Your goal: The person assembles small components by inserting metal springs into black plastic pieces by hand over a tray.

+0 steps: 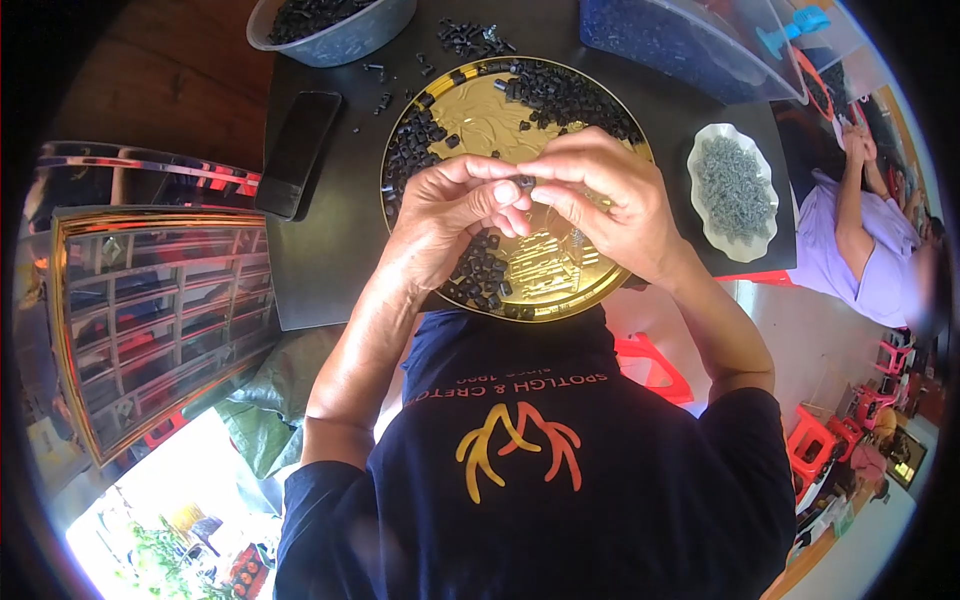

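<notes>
Above a round golden tray (pixel 545 270), my left hand (pixel 445 205) and my right hand (pixel 610 195) meet fingertip to fingertip. Between them is a small black part (pixel 524 182), pinched by the fingers of both hands and partly hidden. Small black parts (pixel 570 92) lie heaped along the far rim of the tray, and more black pieces (pixel 478 275) lie at its near left. To the right, a white scalloped dish (pixel 697 180) holds many tiny grey metal pieces (pixel 737 190) that look like springs or screws.
A dark phone (pixel 300 155) lies left of the tray. A tub (pixel 350 40) of black parts and a blue bin (pixel 690 55) stand at the back. Loose black pieces (pixel 470 38) are scattered between them. Another person (pixel 860 235) in a lilac top sits at the right.
</notes>
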Tool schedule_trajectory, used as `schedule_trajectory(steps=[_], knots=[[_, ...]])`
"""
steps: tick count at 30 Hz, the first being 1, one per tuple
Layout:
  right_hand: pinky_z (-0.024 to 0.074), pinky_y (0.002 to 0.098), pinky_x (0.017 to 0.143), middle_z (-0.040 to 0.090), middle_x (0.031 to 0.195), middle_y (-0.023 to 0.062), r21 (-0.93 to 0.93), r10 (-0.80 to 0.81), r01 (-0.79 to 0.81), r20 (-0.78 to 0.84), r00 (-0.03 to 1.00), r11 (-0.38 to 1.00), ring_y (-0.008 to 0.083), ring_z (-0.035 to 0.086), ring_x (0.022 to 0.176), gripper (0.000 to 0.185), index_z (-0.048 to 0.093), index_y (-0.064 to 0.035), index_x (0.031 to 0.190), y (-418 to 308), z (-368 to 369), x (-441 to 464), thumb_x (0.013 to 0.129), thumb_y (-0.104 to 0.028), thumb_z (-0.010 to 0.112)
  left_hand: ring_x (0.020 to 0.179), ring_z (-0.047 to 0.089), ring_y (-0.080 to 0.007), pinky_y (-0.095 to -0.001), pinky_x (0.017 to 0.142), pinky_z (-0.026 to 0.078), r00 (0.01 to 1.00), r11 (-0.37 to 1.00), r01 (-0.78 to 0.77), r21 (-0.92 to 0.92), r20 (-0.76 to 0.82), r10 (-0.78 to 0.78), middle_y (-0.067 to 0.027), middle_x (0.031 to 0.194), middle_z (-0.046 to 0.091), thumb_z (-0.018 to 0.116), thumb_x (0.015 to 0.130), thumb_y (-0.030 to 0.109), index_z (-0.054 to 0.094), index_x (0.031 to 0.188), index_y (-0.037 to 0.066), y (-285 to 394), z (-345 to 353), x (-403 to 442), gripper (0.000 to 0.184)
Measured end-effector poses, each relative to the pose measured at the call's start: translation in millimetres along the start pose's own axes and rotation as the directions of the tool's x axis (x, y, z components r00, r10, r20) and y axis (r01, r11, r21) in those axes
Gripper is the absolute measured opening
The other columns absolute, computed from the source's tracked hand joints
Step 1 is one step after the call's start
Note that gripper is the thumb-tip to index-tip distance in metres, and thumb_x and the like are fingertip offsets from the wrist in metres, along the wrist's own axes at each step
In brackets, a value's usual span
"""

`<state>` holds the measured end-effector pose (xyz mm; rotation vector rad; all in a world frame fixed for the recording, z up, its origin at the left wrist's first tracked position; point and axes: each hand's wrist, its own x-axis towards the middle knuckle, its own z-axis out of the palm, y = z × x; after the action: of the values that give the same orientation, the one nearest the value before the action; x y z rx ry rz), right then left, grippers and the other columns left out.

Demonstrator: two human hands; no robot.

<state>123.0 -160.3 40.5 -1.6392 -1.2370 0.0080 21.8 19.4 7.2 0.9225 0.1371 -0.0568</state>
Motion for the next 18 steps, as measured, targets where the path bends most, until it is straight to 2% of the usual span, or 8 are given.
schedule_trajectory(steps=[2,6,9,10,12,13,16,18], knots=[[0.0537,0.0301,0.064,0.064,0.090,0.0091,-0.116,-0.107,0.108,0.017,0.994,0.987,0.0220,0.066,0.080,0.026,0.067,-0.0029,0.104,5,0,0,0.079,0.001,0.073,0.073,0.069,-0.0202,-0.0283,0.067,0.056,1.000,1.000,0.017,-0.016,0.006,-0.017,-0.0131,0.088,0.070,0.069,0.088,0.011,0.066,0.103,-0.002,1,0,0,0.020],[0.0526,0.0307,0.063,0.063,0.088,0.0098,-0.217,-0.165,0.160,-0.007,0.986,0.963,0.0233,0.066,0.077,0.021,0.067,-0.0017,0.099,-1,0,0,0.079,-0.001,0.073,0.072,0.069,-0.0199,-0.0284,0.067,0.056,1.000,1.000,-0.001,-0.012,0.009,0.001,-0.0131,0.087,0.070,0.069,0.088,0.011,0.066,0.102,-0.001,2,1,-1,0.019],[0.0528,0.0290,0.063,0.065,0.089,0.0090,-0.281,-0.208,0.186,-0.049,0.977,0.941,0.0188,0.066,0.075,0.017,0.067,-0.0001,0.101,-1,-8,5,0.084,-0.002,0.070,0.074,0.069,-0.0195,-0.0287,0.068,0.056,0.997,0.988,0.067,-0.136,0.053,-0.060,-0.0136,0.088,0.070,0.069,0.089,0.009,0.066,0.102,-0.001,6,-7,-3,0.017],[0.0531,0.0281,0.063,0.065,0.090,0.0086,-0.056,-0.025,0.020,-0.089,0.996,0.998,0.0167,0.066,0.076,0.016,0.067,0.0003,0.101,-3,-7,4,0.086,-0.002,0.069,0.075,0.069,-0.0191,-0.0287,0.069,0.056,0.999,0.995,0.023,-0.101,0.031,-0.020,-0.0133,0.089,0.070,0.068,0.089,0.009,0.066,0.103,-0.001,5,-5,-3,0.017],[0.0538,0.0262,0.064,0.066,0.092,0.0077,0.392,0.344,-0.301,-0.042,0.938,0.869,0.0126,0.066,0.076,0.014,0.067,0.0010,0.103,-10,-4,-1,0.090,-0.004,0.066,0.077,0.068,-0.0182,-0.0286,0.071,0.056,0.998,0.998,-0.059,-0.026,-0.008,0.058,-0.0127,0.090,0.070,0.067,0.089,0.007,0.066,0.104,-0.001,4,0,-3,0.017],[0.0548,0.0234,0.067,0.068,0.096,0.0072,0.458,0.434,-0.405,0.046,0.900,0.791,0.0091,0.065,0.077,0.017,0.066,0.0019,0.106,-12,-5,0,0.094,-0.009,0.063,0.078,0.068,-0.0175,-0.0283,0.072,0.055,0.994,0.994,-0.101,0.028,-0.025,0.102,-0.0121,0.091,0.070,0.067,0.090,0.007,0.066,0.104,-0.001,2,1,-2,0.017],[0.0560,0.0231,0.069,0.068,0.096,0.0084,0.447,0.582,-0.591,0.177,0.794,0.671,0.0103,0.065,0.076,0.021,0.066,0.0017,0.109,-12,-5,-1,0.095,-0.013,0.063,0.081,0.068,-0.0156,-0.0275,0.075,0.055,0.976,0.964,-0.198,0.179,-0.054,0.211,-0.0105,0.092,0.070,0.067,0.090,0.007,0.065,0.107,-0.001,-3,2,0,0.019],[0.0566,0.0231,0.068,0.068,0.096,0.0088,0.497,0.606,-0.607,0.187,0.773,0.621,0.0104,0.065,0.076,0.023,0.066,0.0022,0.110,-8,-1,-4,0.095,-0.014,0.063,0.081,0.067,-0.0144,-0.0268,0.075,0.054,0.965,0.936,-0.232,0.266,-0.056,0.256,-0.0096,0.092,0.070,0.067,0.090,0.008,0.065,0.108,-0.002,-4,2,0,0.020]])
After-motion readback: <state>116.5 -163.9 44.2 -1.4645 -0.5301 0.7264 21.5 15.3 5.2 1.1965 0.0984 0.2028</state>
